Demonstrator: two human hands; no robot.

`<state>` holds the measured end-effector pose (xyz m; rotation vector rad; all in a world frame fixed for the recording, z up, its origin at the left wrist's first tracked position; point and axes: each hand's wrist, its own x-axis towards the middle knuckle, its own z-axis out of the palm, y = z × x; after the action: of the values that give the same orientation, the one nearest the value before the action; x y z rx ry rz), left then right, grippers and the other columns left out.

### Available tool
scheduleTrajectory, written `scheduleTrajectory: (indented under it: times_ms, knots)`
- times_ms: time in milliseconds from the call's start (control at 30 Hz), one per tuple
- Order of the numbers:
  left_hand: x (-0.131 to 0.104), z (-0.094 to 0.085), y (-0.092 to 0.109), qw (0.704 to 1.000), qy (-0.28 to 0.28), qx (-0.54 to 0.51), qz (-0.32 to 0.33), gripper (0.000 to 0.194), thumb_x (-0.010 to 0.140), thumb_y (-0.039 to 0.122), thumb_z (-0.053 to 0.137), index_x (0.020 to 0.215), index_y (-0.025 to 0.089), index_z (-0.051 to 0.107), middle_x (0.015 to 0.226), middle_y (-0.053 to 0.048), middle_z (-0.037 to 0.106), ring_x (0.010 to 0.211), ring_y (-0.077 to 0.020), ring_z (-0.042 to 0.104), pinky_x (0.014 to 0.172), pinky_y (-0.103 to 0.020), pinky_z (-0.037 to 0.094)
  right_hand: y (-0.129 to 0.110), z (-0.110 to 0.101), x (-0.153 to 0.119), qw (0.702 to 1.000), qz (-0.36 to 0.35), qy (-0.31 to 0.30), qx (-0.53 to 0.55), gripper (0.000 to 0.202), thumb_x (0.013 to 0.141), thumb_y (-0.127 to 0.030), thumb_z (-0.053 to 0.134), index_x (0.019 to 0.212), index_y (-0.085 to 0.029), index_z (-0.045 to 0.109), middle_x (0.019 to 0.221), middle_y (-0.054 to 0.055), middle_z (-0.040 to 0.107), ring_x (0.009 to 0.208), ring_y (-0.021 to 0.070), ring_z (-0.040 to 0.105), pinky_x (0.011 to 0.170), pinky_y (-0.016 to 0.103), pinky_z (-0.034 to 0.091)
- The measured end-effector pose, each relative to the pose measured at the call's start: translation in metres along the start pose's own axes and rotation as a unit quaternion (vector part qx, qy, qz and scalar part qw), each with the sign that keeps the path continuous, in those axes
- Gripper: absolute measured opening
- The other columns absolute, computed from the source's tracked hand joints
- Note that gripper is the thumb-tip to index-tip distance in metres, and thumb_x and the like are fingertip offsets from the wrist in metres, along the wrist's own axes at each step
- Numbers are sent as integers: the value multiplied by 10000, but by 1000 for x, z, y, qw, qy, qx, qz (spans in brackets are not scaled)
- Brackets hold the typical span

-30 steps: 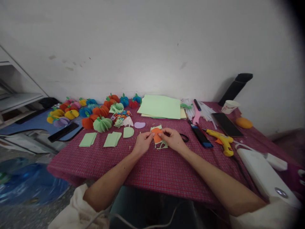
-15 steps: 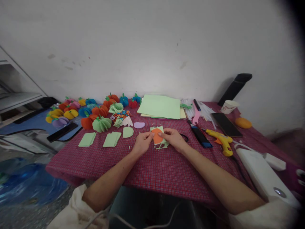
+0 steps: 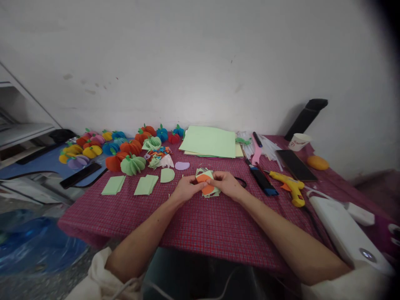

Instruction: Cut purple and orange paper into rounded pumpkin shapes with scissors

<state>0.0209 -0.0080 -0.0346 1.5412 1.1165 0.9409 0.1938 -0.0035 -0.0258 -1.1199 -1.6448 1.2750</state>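
Note:
Between my two hands, over the middle of the table, is a rounded orange paper piece (image 3: 207, 190) laid against light green paper (image 3: 210, 173). My left hand (image 3: 188, 187) pinches the left side, its thumb pressed on the orange piece. From the right, my right hand (image 3: 226, 183) grips the same papers with the thumb on top. Green paper scraps (image 3: 215, 193) lie just beneath. Left of my hands are a rounded green paper piece (image 3: 167, 175), a lilac one (image 3: 182, 166) and two small stacks of green paper squares (image 3: 145, 185).
Colourful paper pumpkins (image 3: 133, 164) crowd the back left beside a scrap pile (image 3: 158, 156). Large green sheets (image 3: 209, 141) lie at the back. Rightward are a yellow glue gun (image 3: 290, 185), a black pouch-like item (image 3: 262, 180), a phone (image 3: 296, 164), a paper cup (image 3: 299, 142) and a white device (image 3: 346, 229).
My hands have tilted and turned the orange piece with the green paper. My left thumb has slid further across it, and the right hand has shifted slightly inward.

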Motion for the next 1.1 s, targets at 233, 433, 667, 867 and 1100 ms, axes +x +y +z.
scheduleTrajectory:
  times_ms: [233,433,667,867,1100]
  knots:
    - [3,-9,0,997,-42,52,35,367,648,381,614,905,119,629,807,-35,636,678,-127,538,630,-227,408,-1,-8,0,998,-10,-52,-37,253,692,-388,588,665,-140,547,558,-38,507,477,71,440,449,185,335]
    - [0,-10,5,996,-78,40,20,342,637,380,621,842,106,622,723,-20,606,629,-115,523,588,-217,399,-8,-9,-3,992,-39,-87,-79,250,700,-375,574,635,-135,550,545,-45,466,474,62,398,450,180,311]
    - [-7,-8,13,991,-128,47,4,318,637,306,618,896,122,630,804,-47,643,727,-160,567,661,-257,429,-12,-13,-3,992,-41,-71,-100,220,701,-339,571,619,-138,542,525,-56,435,458,56,363,424,175,271]
    - [-6,-10,16,992,-128,13,-4,337,651,344,618,888,106,647,818,-76,659,740,-171,579,689,-280,435,-17,-18,-4,998,9,-52,-19,233,671,-370,603,654,-142,556,552,-38,527,469,74,441,458,194,335]
    - [-4,-11,13,988,-155,-13,-7,340,645,372,620,855,105,631,739,-32,622,663,-128,533,613,-230,400,-20,-18,-7,992,-13,-104,-70,200,688,-338,585,681,-139,605,568,-28,535,491,76,444,464,187,337]
